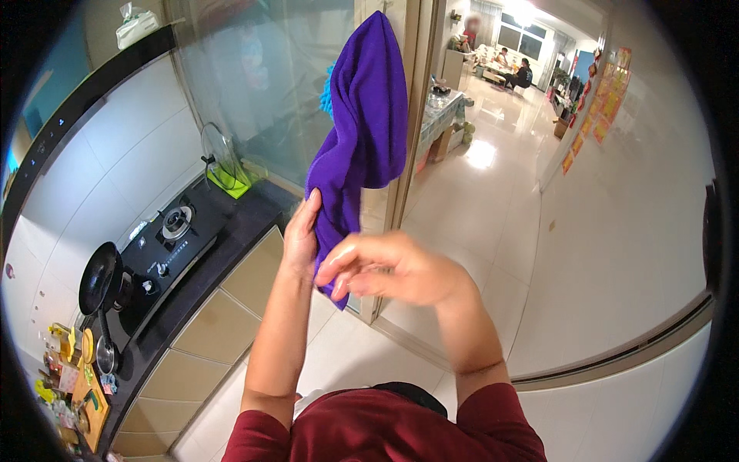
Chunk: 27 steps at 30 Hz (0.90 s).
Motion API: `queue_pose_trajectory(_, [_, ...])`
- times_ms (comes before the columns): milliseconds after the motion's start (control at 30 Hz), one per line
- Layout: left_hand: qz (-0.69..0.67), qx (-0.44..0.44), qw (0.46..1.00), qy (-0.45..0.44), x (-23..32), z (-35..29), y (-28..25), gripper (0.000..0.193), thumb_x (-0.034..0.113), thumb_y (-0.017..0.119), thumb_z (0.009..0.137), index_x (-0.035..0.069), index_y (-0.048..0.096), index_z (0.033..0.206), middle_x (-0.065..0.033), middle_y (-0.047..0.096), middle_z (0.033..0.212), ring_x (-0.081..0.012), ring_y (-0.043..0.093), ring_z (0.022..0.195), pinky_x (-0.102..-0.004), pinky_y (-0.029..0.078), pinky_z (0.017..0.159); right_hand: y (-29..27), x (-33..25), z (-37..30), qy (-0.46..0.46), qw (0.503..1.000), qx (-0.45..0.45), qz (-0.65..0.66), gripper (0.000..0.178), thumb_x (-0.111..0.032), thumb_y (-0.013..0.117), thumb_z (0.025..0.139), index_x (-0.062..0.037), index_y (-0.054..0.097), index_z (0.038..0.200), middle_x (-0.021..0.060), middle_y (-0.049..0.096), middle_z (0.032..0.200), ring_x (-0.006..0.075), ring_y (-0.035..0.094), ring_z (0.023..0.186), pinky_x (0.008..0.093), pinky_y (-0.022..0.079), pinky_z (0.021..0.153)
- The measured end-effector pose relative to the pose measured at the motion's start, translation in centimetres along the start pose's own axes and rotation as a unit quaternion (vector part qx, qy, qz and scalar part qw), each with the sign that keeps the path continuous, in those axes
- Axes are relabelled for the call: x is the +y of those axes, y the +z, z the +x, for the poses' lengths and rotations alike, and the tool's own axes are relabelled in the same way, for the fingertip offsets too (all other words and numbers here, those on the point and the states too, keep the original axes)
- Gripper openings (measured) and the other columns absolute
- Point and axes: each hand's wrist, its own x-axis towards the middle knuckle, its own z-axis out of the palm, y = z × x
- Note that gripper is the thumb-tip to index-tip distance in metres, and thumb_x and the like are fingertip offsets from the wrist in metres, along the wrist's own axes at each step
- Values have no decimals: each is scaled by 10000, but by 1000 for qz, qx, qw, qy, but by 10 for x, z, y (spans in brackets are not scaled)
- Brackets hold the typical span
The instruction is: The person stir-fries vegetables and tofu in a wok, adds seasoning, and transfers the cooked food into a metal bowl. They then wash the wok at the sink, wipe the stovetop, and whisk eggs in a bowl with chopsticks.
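Grip closure cannot be determined for left hand [300, 239] or right hand [400, 269]; grasp the likely soft, light purple towel [368, 108] mid-length.

Legible nowhere. Along the front of the black gas cooktop [145, 258], printed in pale marks too small to read; on the black range hood [63, 115], lit as tiny symbols; on the red-and-gold paper decorations [600, 128], too blurred to decipher.

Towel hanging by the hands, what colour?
Plain purple; the towel shows best in the head view, the only one here.
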Motion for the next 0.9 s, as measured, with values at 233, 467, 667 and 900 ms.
queue_pose_trajectory(233, [-139,-67,988,-12,-39,-7,26,463,360,442,966,39,444,1301,-133,521,1277,-247,513,1168,-374,409,1009,-17,45,53,-203,803,142,542,619,-510,377,962,-22,412,1340,235,542,1225,243,563,910,365,470,790])
queue_pose_trajectory(467, [-51,48,997,-14,-32,-18,57,437,341,410,994,17,479,1280,-126,540,1282,-246,554,1121,-375,442,967,-42,23,79,-278,811,515,-19,176,-43,569,893,-9,523,1059,109,632,881,117,584,666,268,502,638])
queue_pose_trajectory(667, [95,75,985,121,-33,-13,69,470,333,420,997,1,438,1328,-114,527,1286,-200,537,1134,-339,414,990,-50,34,76,-216,659,567,-446,157,-11,581,820,-16,630,969,114,638,929,280,598,898,361,476,806])
queue_pose_trajectory(900, [119,18,983,140,-34,26,27,486,314,409,1007,-23,418,1358,-106,465,1359,-178,477,1184,-292,364,1015,-21,70,37,-69,876,369,-303,746,-502,402,943,-14,196,1468,242,73,1532,404,93,1416,531,67,1112])
